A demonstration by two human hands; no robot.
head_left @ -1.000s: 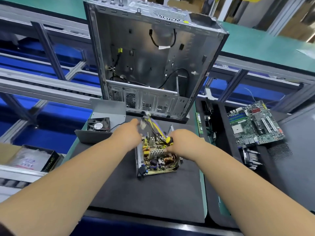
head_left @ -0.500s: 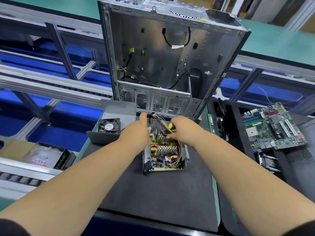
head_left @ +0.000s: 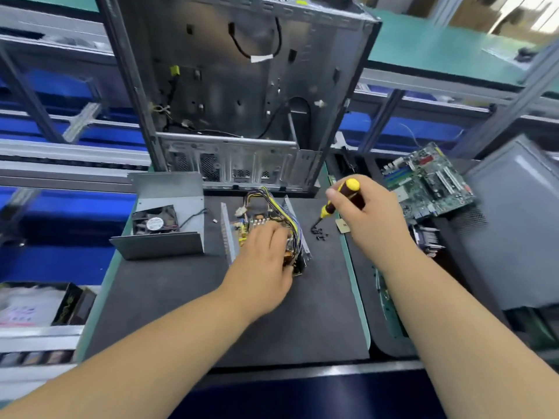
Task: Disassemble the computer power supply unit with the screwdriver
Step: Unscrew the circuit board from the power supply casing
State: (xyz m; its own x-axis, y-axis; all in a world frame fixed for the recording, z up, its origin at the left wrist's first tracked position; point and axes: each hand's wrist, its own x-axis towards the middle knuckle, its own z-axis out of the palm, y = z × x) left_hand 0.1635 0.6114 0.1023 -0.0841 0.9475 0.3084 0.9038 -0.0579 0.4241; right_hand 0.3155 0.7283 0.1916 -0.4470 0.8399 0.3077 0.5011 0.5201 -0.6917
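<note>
- The open power supply unit point(head_left: 266, 234) sits in the middle of a dark, soft-looking mat point(head_left: 187, 297).
- The left hand point(head_left: 266, 255) lies right on top of the unit, with its fingers bent over the parts inside.
- I cannot tell if those fingers are really gripping anything.
- The right hand point(head_left: 366, 216) is off to the right of the unit, not touching it.
- That hand is wrapped tight around the screwdriver point(head_left: 341, 201).
- The screwdriver has a yellow and dark red handle, and its tip points down at a small pile of black screws point(head_left: 320, 232).
- A bunch of yellow and black wires point(head_left: 281, 210) curls out of the unit's top.
- The unit's shiny gray metal cover point(head_left: 169, 219), with a black fan point(head_left: 155, 220) in it, sits to the left.
- A big gray metal computer case point(head_left: 236, 86) stands behind.
</note>
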